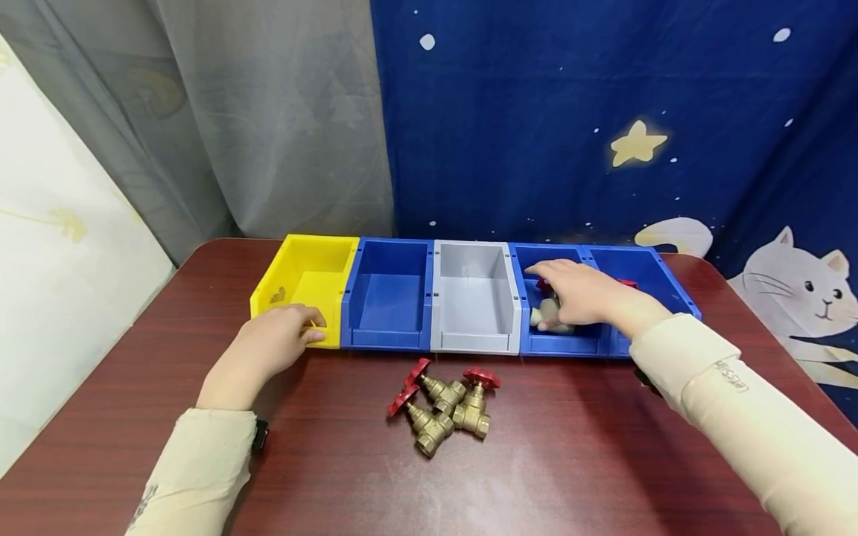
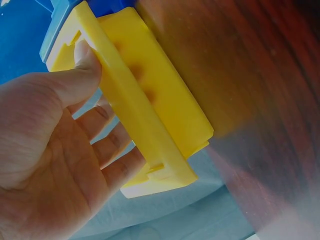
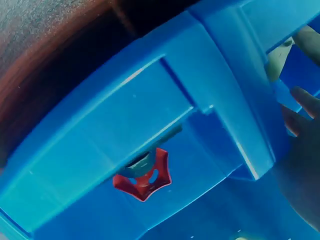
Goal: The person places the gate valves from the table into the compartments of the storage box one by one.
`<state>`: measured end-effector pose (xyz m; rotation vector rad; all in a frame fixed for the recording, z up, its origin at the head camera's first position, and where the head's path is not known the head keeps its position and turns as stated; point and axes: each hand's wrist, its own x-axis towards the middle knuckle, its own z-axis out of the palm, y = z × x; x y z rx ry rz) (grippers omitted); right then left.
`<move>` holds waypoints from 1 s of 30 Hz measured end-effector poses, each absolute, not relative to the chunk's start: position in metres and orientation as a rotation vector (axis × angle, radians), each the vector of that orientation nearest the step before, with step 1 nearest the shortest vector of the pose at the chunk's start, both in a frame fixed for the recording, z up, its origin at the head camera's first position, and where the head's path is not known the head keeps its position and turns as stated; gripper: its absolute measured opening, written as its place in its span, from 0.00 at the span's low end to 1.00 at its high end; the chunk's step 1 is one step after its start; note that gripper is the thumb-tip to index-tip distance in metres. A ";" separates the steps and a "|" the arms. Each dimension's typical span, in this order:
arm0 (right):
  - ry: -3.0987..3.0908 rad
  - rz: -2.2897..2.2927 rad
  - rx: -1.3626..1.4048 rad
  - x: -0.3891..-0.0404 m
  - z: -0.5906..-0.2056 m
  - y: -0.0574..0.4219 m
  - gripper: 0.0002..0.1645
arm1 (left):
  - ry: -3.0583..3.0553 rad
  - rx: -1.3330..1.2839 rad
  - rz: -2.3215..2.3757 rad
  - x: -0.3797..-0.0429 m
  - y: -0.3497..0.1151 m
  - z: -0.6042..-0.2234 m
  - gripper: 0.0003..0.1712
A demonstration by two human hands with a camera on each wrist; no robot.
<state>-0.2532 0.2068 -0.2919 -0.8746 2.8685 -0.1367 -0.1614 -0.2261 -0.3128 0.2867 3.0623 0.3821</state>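
Note:
My left hand (image 1: 280, 339) rests at the low front lip of the yellow bin (image 1: 322, 249). In the left wrist view its loosely bent fingers (image 2: 107, 142) reach behind that lip (image 2: 132, 112), thumb near one end. My right hand (image 1: 579, 294) reaches into the left one of the two blue bins at the right, fingers spread over a pale fitting (image 1: 541, 313). A red handwheel (image 1: 544, 285) shows beside it; the hand hides part of both. Three brass valves with red handwheels, one a brass valve (image 1: 473, 411), lie together on the table before the bins.
A blue bin (image 1: 389, 298) and a grey bin (image 1: 474, 298) stand between the hands in one row. The far right blue bin (image 1: 677, 290) holds a valve with a red handwheel (image 3: 145, 180). Curtains (image 1: 503, 112) hang behind the dark red table (image 1: 322, 461).

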 end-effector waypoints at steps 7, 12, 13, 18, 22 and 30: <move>2.925 -0.217 -0.902 -0.247 -0.290 0.217 0.41 | 3.064 0.284 0.379 -0.161 -0.226 -0.313 0.13; 2.953 -0.268 -0.884 -0.237 -0.285 0.221 0.37 | 3.063 0.286 0.387 -0.161 -0.225 -0.312 0.13; 2.963 -0.272 -0.884 -0.235 -0.285 0.221 0.36 | 3.065 0.287 0.387 -0.160 -0.225 -0.312 0.13; 3.037 -0.265 -0.900 -0.225 -0.283 0.221 0.33 | 3.076 0.291 0.383 -0.160 -0.225 -0.311 0.12; 3.099 -0.283 -0.871 -0.216 -0.283 0.221 0.31 | 3.075 0.292 0.383 -0.161 -0.225 -0.311 0.12; 3.162 -0.406 -0.787 -0.198 -0.280 0.218 0.29 | 3.058 0.284 0.375 -0.162 -0.226 -0.312 0.13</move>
